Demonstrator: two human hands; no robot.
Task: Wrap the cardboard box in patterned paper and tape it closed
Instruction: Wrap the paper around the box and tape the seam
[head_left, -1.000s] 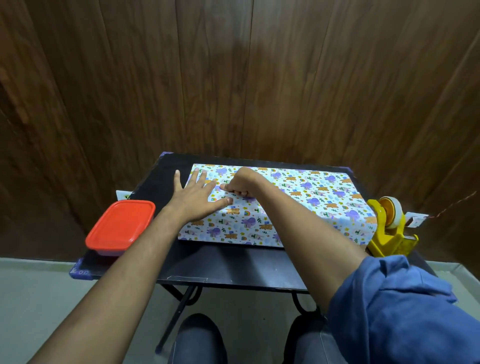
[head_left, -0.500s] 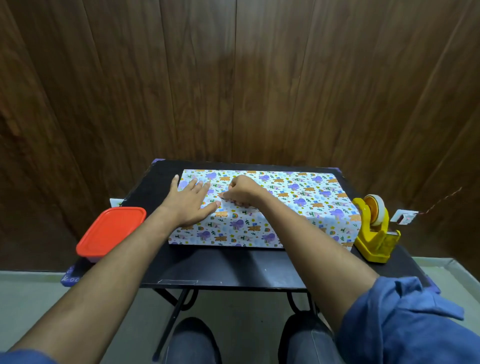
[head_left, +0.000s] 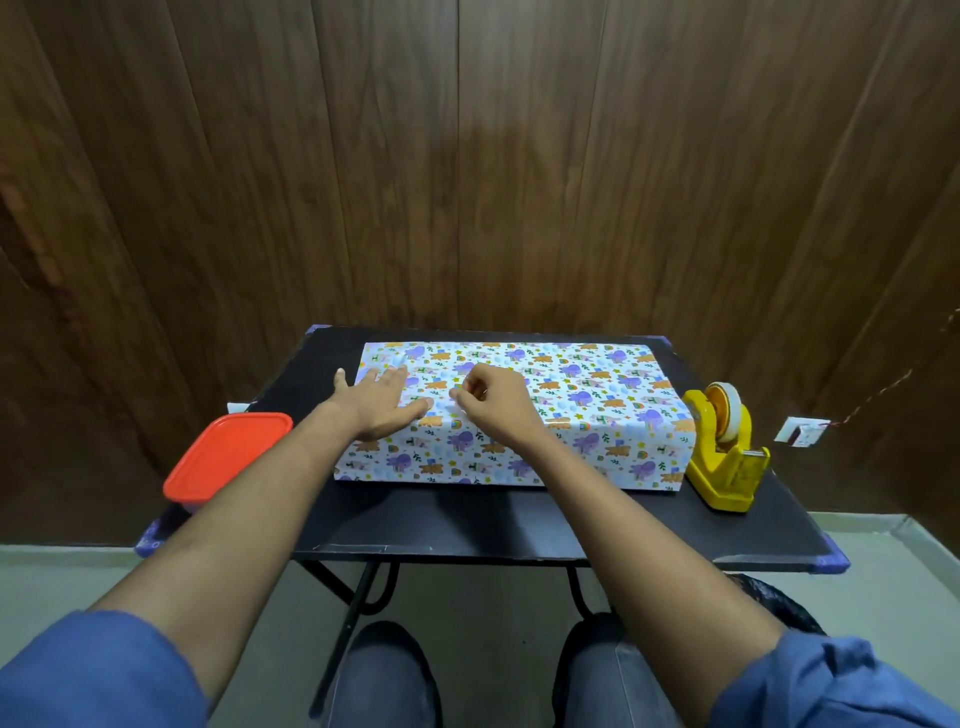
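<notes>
The box (head_left: 597, 395) lies wrapped in white paper printed with purple and orange figures, on a small black table (head_left: 467, 519). My left hand (head_left: 382, 402) rests flat on the left end of the box top, fingers straight and spread. Just to its right, my right hand (head_left: 493, 402) sits on the top near the front edge with fingers curled and thumb pointing left. I see nothing held in it. A yellow tape dispenser (head_left: 727, 447) with a roll of tape stands at the box's right end.
A container with a red lid (head_left: 228, 452) sits at the table's left edge. A small white tag (head_left: 800, 431) on a red string lies past the dispenser. A dark wood-panelled wall stands right behind the table. My knees are under the front edge.
My right hand has drawn a little to the right, away from my left thumb. My left hand stays flat on the paper. My head has pulled back, widening the view.
</notes>
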